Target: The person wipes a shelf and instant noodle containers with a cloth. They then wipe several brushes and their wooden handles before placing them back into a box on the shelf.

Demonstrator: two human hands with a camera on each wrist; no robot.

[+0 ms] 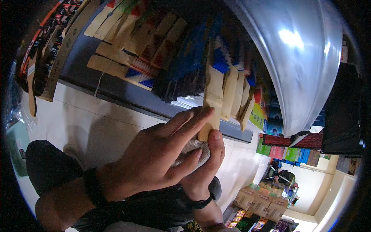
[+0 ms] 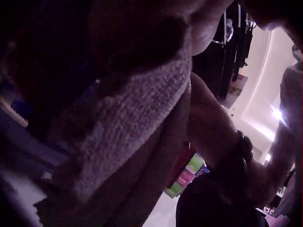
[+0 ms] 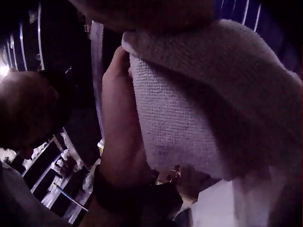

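Note:
A wooden-handled brush (image 1: pixel 213 87) points away from me at the shelf edge, blue and white bristles at its far end. My left hand (image 1: pixel 160 145) lays its fingertips on the handle, its thumb lower over a ribbed pale cloth (image 1: pixel 187 149). Opposite, my right hand (image 1: pixel 205 170) holds the cloth, thumb tip beside the handle's near end, its other fingers mostly hidden. Cloth (image 2: pixel 137 123) fills the middle of the left wrist view, the right forearm (image 2: pixel 213 123) behind it. In the right wrist view, the left hand (image 3: pixel 120 80) shows behind the hanging cloth (image 3: pixel 175 118).
More wooden brushes (image 1: pixel 234 92) stand in a row just right of the held one. Others (image 1: pixel 108 67) lie on the dark shelf (image 1: pixel 81 73) at left. A shiny curved plastic sheet (image 1: pixel 297 58) bulges at upper right. Cardboard boxes (image 1: pixel 259 203) sit farther off.

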